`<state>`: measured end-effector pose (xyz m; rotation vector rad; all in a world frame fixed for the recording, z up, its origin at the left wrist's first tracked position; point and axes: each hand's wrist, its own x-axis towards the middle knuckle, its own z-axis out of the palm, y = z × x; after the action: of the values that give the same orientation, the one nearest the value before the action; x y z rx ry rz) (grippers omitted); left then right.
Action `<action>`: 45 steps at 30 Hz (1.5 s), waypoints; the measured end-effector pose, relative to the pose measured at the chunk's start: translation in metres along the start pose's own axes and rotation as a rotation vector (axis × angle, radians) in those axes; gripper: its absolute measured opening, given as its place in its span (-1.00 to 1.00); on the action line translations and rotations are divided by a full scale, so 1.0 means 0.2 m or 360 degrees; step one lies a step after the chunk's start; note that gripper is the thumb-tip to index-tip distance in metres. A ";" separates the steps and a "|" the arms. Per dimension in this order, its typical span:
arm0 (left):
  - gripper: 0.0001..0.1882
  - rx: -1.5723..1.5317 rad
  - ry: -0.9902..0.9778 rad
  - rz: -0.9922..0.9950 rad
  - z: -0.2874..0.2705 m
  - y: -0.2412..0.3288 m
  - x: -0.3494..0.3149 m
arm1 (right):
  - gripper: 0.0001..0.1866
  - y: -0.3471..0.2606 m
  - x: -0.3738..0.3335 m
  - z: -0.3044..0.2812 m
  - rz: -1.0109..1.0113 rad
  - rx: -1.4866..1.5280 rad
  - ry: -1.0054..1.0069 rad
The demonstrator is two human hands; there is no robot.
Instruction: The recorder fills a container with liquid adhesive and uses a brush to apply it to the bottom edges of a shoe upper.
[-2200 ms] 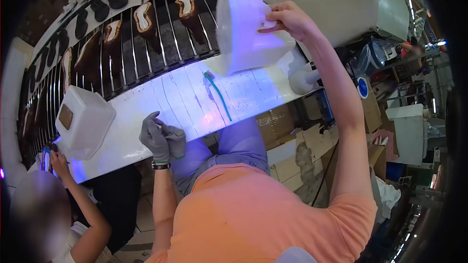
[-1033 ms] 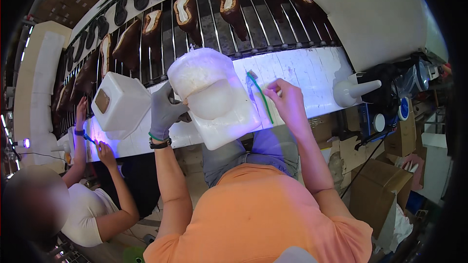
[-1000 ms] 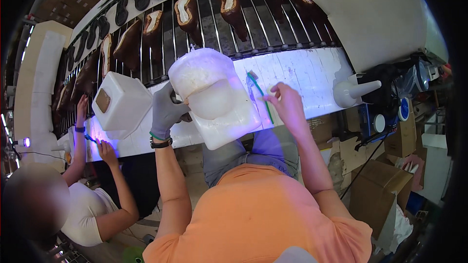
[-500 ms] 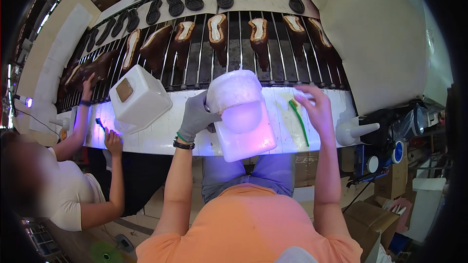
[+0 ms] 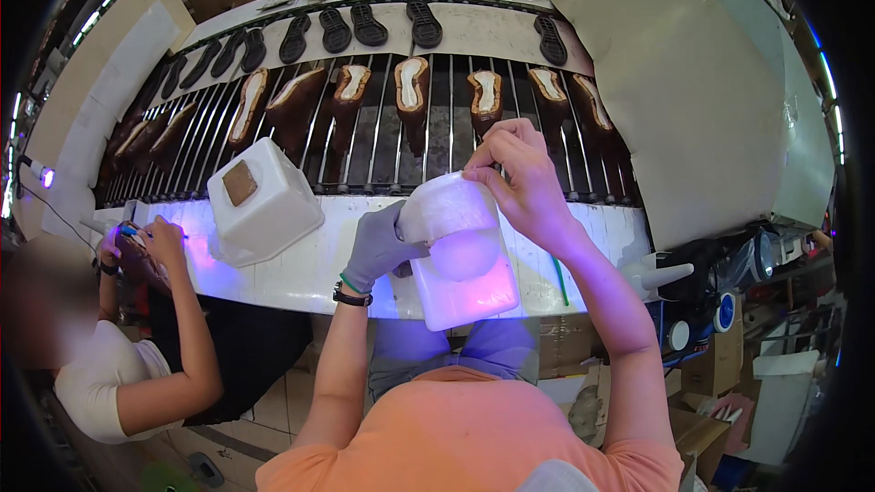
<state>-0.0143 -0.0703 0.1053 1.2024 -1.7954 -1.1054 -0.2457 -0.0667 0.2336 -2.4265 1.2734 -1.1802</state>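
Note:
My left hand (image 5: 375, 246), in a grey glove, grips the left side of a white plastic container (image 5: 469, 296) with a rounded opening. The container is tilted over the near edge of the white table, and blue and pink light falls on it. My bare right hand (image 5: 515, 164) is closed at the container's far rim, thumb and forefinger pinched against it. Whether anything small sits between those fingertips is hidden. Partly behind my right forearm, a green-handled brush (image 5: 560, 281) lies on the table.
Beyond the table, brown shoe uppers (image 5: 412, 96) lie on a roller conveyor (image 5: 374, 150), with black soles (image 5: 425, 25) on a ledge behind. A second white container (image 5: 264, 200) stands left. A co-worker (image 5: 128, 346) there holds a brown upper and a brush. A white bottle (image 5: 652, 275) stands right.
My right hand has moved left from above the green-handled brush to the container's far rim. The co-worker has drawn a brown upper from the conveyor down to the table's edge.

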 end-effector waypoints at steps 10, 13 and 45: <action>-0.48 -0.0029 -0.0048 -0.0012 0.00 0.04 0.01 | -0.89 0.09 0.12 -0.11 -0.0156 0.0069 -0.0613; -0.54 0.0005 -0.0052 0.0059 0.01 0.05 0.01 | -0.90 0.10 0.13 -0.16 -0.0272 0.0030 -0.0750; -0.41 0.0085 -0.0126 -0.0020 0.05 0.04 0.05 | -0.82 0.37 0.16 -0.13 -0.0219 0.0858 -0.0933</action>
<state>-0.0292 -0.0751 0.1085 1.2177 -1.8903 -1.1328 -0.3002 -0.1326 0.2348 -2.2105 0.5386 -0.6337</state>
